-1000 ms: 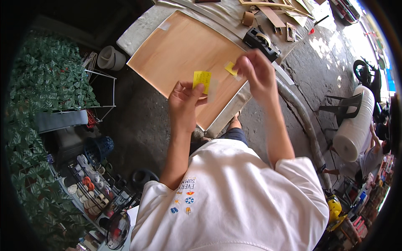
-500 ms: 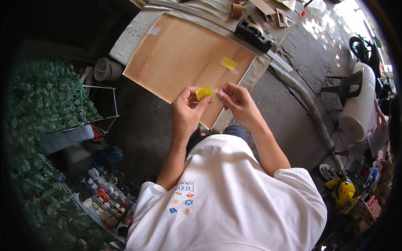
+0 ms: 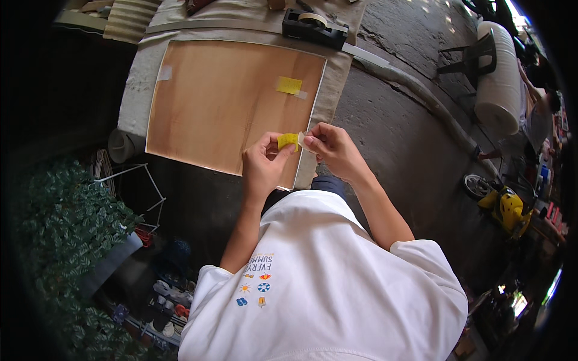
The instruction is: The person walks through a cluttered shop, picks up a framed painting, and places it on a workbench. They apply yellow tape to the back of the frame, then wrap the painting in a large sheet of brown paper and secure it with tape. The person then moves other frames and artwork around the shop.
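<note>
Between thumb and fingers my left hand pinches a small yellow paper slip. A short strip of clear tape sits at the slip's right edge, and my right hand grips its other end. Both hands are above the near right part of a flat wooden panel with pale edges. Another yellow slip lies near the panel's right side, with a piece of tape at its lower corner. A further tape piece is stuck at the panel's left edge.
Behind the panel, a black tape dispenser stands on the cloth-covered table beside a long metal strip. A bucket and leafy greenery are at left. At right are a big plastic-wrapped roll, a chair, and another person.
My view has turned, so the panel and table appear rotated and further left. The slip and tape remain between my hands, with the tape now showing more plainly at the slip's edge.
</note>
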A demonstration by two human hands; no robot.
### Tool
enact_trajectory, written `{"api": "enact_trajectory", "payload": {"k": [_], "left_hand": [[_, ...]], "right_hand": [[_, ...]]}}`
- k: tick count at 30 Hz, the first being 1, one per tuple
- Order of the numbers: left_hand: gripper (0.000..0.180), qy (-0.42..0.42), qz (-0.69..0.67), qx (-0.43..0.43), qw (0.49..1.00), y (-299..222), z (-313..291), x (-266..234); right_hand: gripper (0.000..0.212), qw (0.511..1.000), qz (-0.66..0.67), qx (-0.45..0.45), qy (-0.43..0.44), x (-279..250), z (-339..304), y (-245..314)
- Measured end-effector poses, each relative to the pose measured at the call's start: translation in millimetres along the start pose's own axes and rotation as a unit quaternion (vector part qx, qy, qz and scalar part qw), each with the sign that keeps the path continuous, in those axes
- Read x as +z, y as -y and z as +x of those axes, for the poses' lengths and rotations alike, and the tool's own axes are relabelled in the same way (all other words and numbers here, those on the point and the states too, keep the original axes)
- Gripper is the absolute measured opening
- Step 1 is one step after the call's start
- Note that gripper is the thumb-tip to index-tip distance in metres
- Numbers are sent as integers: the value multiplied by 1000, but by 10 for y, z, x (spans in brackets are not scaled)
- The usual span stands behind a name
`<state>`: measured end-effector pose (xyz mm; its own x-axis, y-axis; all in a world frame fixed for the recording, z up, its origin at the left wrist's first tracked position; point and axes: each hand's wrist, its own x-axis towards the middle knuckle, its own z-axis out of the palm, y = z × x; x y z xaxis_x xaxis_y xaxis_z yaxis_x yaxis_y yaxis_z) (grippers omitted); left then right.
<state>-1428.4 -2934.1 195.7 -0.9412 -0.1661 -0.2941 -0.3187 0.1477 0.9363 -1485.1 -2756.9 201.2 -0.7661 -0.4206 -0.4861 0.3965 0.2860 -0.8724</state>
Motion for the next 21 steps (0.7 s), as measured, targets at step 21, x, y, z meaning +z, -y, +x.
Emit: {"api": "enact_trajectory", "payload": {"k": [21], "left_hand": [[13,169,-97,-1,981,-12,-161,-841]], "right_hand": [[42,976,190,82,69,527,-331,251]]}}
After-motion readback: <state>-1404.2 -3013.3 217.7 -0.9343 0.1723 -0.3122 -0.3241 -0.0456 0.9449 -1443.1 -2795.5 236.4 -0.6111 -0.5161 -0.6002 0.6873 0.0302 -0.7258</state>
